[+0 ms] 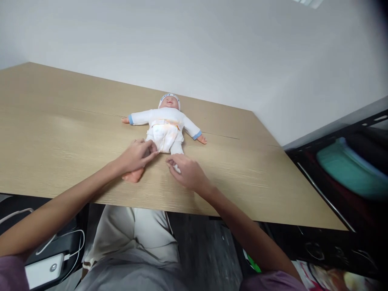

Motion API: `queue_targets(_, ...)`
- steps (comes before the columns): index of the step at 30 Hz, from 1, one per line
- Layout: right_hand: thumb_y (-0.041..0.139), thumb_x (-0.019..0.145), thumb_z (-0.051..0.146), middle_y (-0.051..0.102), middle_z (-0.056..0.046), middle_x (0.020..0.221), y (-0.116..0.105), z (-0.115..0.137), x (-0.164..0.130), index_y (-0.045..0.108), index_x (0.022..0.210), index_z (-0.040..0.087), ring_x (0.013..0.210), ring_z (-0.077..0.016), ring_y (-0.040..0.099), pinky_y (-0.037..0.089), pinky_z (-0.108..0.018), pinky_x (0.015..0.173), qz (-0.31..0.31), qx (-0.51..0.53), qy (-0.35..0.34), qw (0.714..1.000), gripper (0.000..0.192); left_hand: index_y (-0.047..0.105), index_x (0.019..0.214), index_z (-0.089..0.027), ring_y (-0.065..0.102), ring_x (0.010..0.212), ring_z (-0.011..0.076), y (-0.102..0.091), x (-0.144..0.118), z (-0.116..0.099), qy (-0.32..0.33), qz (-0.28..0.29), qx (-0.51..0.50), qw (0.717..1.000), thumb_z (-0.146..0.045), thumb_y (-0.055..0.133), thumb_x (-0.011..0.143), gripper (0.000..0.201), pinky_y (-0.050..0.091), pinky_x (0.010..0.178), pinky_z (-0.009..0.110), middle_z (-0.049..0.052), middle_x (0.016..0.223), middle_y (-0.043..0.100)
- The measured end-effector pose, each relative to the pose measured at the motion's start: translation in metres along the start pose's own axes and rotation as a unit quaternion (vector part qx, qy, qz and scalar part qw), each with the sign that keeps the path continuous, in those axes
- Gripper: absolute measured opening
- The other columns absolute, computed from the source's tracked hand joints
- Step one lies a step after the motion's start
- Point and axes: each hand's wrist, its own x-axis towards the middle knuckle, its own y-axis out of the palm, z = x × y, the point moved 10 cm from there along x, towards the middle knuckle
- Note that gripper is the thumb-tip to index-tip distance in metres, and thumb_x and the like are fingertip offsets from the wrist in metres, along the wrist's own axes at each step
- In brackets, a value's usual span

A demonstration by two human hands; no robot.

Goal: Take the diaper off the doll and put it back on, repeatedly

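Note:
A baby doll (167, 115) lies on its back with its arms spread. It wears a white cap with lettering, a white top with blue cuffs, and white trousers (177, 148). A white diaper (163, 135) wraps its hips, over the clothing. My left hand (139, 153) is closed at the leg on the left, its fingertips by the diaper's lower edge. A bare doll foot (133, 176) sticks out below that hand. My right hand (186, 169) pinches the lower end of the other trouser leg, and its fingers hide part of that foot.
The wooden table (75, 141) meets a pale wall (136, 44) at the back. At right stands a dark rack with a teal item (353, 167). Below the table's front edge, a white power bank (45, 270) with a cable lies at lower left.

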Motion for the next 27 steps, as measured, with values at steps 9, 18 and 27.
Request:
queue_targets(9, 0.07, 0.113, 0.042, 0.078, -0.005, 0.092, 0.01, -0.041, 0.03, 0.075, 0.112, 0.024, 0.083, -0.0282, 0.072, 0.044, -0.037, 0.073, -0.07, -0.086, 0.1, 0.989, 0.019, 0.063, 0.078, -0.025, 0.048, 0.058, 0.0194, 0.004, 0.026, 0.02, -0.058, -0.024, 0.009, 0.998, -0.065, 0.075, 0.102, 0.048, 0.031, 0.066, 0.034, 0.001, 0.066, 0.064)
queue_targets(18, 0.064, 0.112, 0.034, 0.074, -0.013, 0.123, 0.013, -0.028, 0.019, 0.074, 0.118, 0.024, 0.108, -0.0333, 0.073, 0.057, -0.043, 0.089, -0.122, -0.053, 0.074, 0.988, 0.016, 0.074, 0.093, -0.023, 0.07, 0.108, 0.0296, -0.004, 0.018, 0.013, 0.015, -0.081, -0.028, 0.996, -0.053, 0.069, 0.107, 0.033, 0.053, 0.099, 0.042, 0.011, 0.118, 0.073)
queue_targets(27, 0.064, 0.11, 0.038, 0.079, -0.015, 0.133, 0.014, -0.025, 0.019, 0.07, 0.126, 0.025, 0.122, -0.0367, 0.074, 0.058, -0.048, 0.1, -0.118, -0.013, 0.071, 0.99, 0.022, 0.072, 0.099, -0.023, 0.068, 0.13, 0.0341, -0.006, 0.019, 0.005, 0.014, -0.06, -0.087, 0.994, -0.046, 0.068, 0.106, 0.025, 0.05, 0.117, 0.048, 0.013, 0.138, 0.072)
